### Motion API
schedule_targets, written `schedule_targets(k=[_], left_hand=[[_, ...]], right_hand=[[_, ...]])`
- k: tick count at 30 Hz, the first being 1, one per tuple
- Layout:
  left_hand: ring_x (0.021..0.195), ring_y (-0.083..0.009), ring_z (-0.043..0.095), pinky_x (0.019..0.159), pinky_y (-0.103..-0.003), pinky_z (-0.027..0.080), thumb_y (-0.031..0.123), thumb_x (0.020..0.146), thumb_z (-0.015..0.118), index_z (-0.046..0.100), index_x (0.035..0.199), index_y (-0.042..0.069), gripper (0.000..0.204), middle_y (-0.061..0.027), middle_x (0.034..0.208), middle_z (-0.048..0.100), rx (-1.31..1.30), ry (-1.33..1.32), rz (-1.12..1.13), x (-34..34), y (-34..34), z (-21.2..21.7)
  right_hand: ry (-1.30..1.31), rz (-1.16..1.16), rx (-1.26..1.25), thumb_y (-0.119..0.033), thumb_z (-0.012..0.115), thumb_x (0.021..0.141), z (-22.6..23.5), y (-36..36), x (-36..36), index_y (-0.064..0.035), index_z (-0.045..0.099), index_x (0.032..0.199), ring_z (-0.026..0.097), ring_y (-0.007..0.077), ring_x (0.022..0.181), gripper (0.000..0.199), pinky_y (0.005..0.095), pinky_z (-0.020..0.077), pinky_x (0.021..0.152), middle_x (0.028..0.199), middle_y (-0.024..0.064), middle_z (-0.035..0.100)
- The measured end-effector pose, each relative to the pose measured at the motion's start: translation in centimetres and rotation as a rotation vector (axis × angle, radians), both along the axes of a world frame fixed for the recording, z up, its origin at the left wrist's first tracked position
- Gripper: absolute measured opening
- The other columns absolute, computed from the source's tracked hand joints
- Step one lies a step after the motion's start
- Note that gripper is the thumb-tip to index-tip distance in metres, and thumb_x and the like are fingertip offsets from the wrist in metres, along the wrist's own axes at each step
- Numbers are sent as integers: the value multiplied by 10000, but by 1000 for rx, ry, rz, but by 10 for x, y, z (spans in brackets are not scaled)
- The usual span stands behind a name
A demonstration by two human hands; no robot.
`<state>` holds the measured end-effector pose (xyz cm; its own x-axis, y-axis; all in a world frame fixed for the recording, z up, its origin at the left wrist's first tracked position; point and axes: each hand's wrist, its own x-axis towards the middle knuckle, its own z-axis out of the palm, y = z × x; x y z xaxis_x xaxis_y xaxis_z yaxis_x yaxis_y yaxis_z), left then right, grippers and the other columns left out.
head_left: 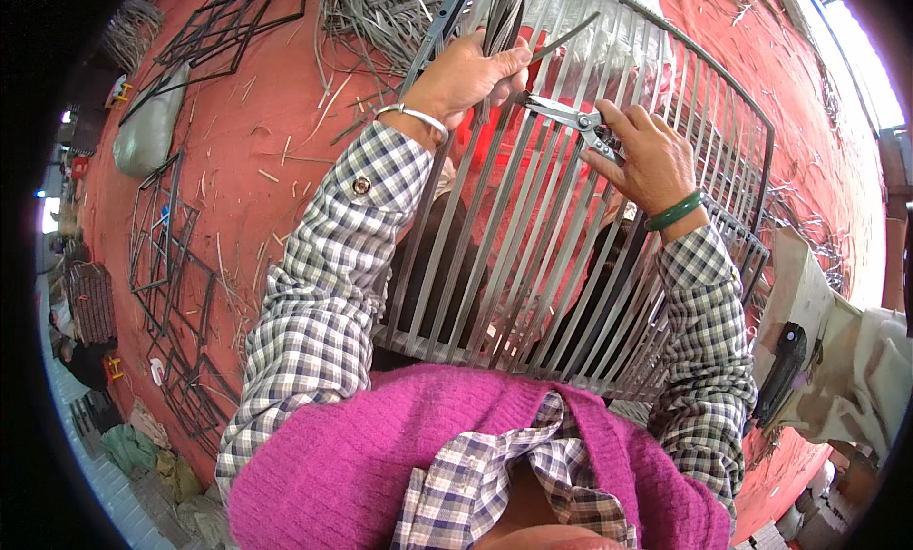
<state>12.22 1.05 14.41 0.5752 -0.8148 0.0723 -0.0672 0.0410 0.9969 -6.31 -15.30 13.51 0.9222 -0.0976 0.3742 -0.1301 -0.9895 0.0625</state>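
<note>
A dark metal frame [751, 122] wrapped with many grey flat strips [533, 226] leans over my lap. My left hand [466, 74] grips a bunch of the grey strips near the frame's top, a silver bangle on its wrist. My right hand [647, 160], wearing a green bangle, holds metal pliers [571, 120] whose jaws point left toward the strips under my left hand. Both sleeves are checked, over a magenta knitted vest.
The red floor [247, 141] is littered with strip offcuts. A heap of loose grey strips [380, 17] lies at the top. Bare dark wire frames [171, 274] lie at the left, with a grey sack [147, 127]. A black tool [782, 369] rests on cardboard at the right.
</note>
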Motion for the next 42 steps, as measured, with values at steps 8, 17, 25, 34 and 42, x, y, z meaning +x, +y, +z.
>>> schedule_targets(k=[8,17,25,34,42], left_hand=[[539,-49,453,537,-206,474,242,908,578,541,1026,-14,284,-2,685,515,-85,88,-23,-6,11,-1],[514,-49,431,583,-243,544,184,900,583,545,975,2,200,16,627,472,-169,253,-28,-20,14,-9],[514,-42,432,579,-241,538,198,898,590,544,968,20,197,23,615,454,-192,287,-20,-22,13,-5],[429,-32,382,354,-197,351,403,823,666,563,810,25,392,48,567,412,240,-250,263,31,42,25],[428,-175,497,414,-334,375,392,820,643,622,708,-29,436,-80,491,499,868,-1046,-45,65,-13,37]], right_hand=[[13,-1,-40,-496,614,786,1,-3,5,-141,518,1176,585,218,773,535,348,479,660,833,50,544],[-3,79,-16,-490,612,790,-5,-12,16,-161,527,1163,602,228,767,505,354,492,630,843,46,564],[-61,196,-102,-501,586,813,-9,-23,25,-134,504,1162,613,234,719,513,364,501,606,805,67,557],[9,129,174,-466,570,833,-1,-16,25,-113,552,1145,631,298,713,471,405,495,610,836,113,610],[81,92,43,-486,570,820,13,4,44,-125,543,1158,639,288,783,496,409,499,648,849,100,592]])
